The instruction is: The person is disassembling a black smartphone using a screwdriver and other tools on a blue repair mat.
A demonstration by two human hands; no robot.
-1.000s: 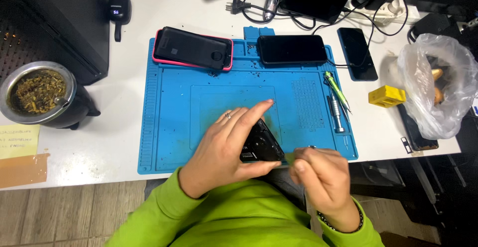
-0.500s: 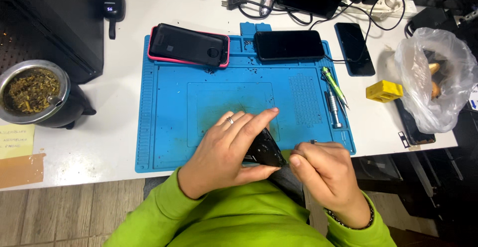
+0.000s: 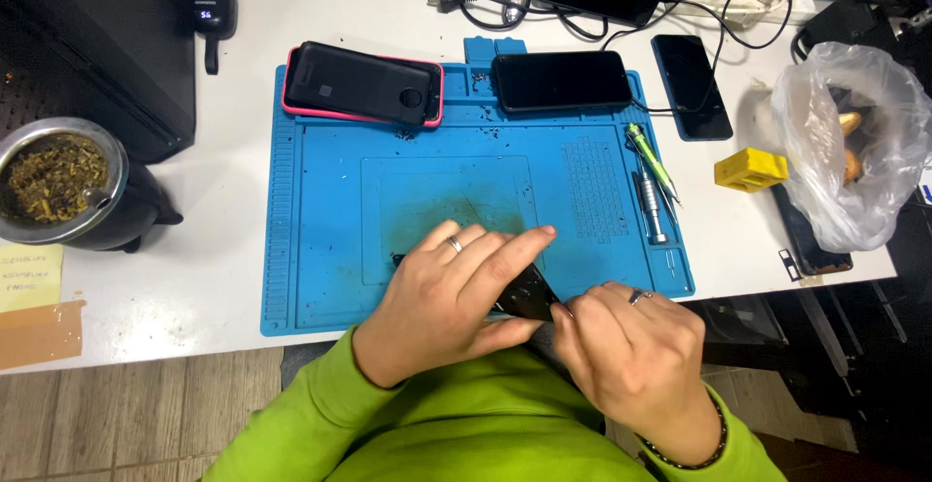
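My left hand (image 3: 456,293) lies over a small black phone-like device (image 3: 525,296) at the near edge of the blue work mat (image 3: 330,200), gripping it with fingers stretched across its top. My right hand (image 3: 636,351) is curled closed right against the device's near right corner; whatever thin tool it pinches is hidden by the fingers. Both sleeves are bright green. Most of the device is covered by my hands.
A black phone in a pink case (image 3: 361,84) and a black phone (image 3: 563,81) lie at the mat's far edge. Another phone (image 3: 691,86), a green pen-like tool (image 3: 650,157), a metal screwdriver (image 3: 650,208), a yellow block (image 3: 750,168), a plastic bag (image 3: 849,152) and a metal cup of herbs (image 3: 63,183) surround it.
My right hand has closed in against the device's corner and the thin tool tip seen earlier is now hidden. The left hand keeps its grip.
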